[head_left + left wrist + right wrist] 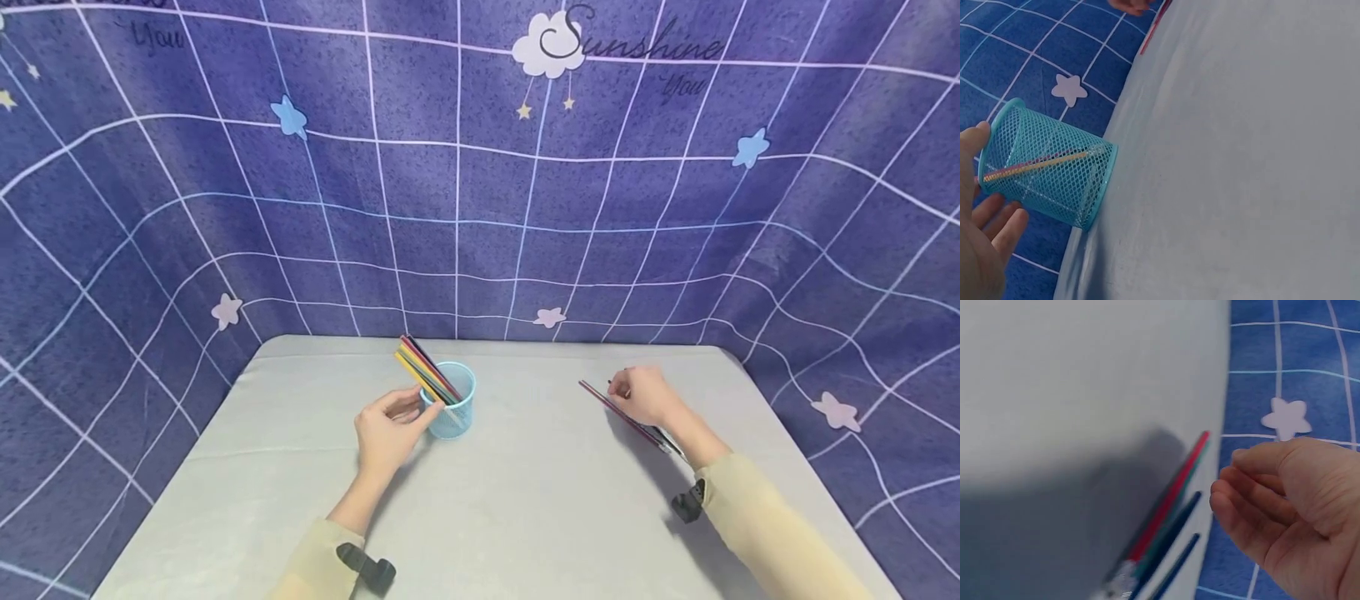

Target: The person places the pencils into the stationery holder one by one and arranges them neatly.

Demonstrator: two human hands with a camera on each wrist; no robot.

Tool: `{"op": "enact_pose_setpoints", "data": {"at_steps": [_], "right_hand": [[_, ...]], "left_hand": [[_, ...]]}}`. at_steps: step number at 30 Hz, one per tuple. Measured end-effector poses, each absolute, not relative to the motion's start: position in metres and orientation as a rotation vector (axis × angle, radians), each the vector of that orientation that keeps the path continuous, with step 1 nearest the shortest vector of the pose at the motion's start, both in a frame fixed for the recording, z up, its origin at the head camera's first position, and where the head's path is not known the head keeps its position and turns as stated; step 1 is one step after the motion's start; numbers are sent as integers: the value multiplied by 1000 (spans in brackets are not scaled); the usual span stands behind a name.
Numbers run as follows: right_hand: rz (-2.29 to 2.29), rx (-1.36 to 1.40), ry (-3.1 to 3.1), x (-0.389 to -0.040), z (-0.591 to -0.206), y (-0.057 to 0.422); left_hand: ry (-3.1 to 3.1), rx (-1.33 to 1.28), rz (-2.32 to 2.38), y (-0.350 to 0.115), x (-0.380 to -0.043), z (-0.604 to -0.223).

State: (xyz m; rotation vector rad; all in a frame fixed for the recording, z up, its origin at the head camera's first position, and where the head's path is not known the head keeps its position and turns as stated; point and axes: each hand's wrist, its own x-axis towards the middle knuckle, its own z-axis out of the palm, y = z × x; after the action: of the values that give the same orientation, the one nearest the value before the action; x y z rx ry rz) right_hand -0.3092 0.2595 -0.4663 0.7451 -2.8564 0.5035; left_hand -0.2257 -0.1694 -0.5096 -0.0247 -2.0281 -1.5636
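My left hand (390, 429) holds a light-blue mesh pencil cup (452, 425) by its upper edge, thumb on one side of the rim and fingers on the other. Several coloured pencils (423, 367), yellow, red and dark ones among them, lean to the left inside it. Over on the right, my right hand (637, 396) hangs close above a few loose pencils, its fingers loosely bent with nothing between them. In the right wrist view those are a red pencil (1169, 503), a green one beside it and two dark blue pencils (1177, 562).
A pale grey cloth covers the table (517, 500). Behind it and at both sides hangs a blue-purple curtain (420, 183) with a grid pattern, stars and a cloud. Each wrist wears a dark strap with a small camera (375, 573).
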Motion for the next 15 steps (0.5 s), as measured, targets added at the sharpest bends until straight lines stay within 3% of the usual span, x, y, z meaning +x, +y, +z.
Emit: {"op": "enact_pose_setpoints", "data": {"at_steps": [15], "right_hand": [[407, 642, -2965, -299, -485, 259]], "left_hand": [[-1994, 3, -1604, -165, -227, -506]]}}
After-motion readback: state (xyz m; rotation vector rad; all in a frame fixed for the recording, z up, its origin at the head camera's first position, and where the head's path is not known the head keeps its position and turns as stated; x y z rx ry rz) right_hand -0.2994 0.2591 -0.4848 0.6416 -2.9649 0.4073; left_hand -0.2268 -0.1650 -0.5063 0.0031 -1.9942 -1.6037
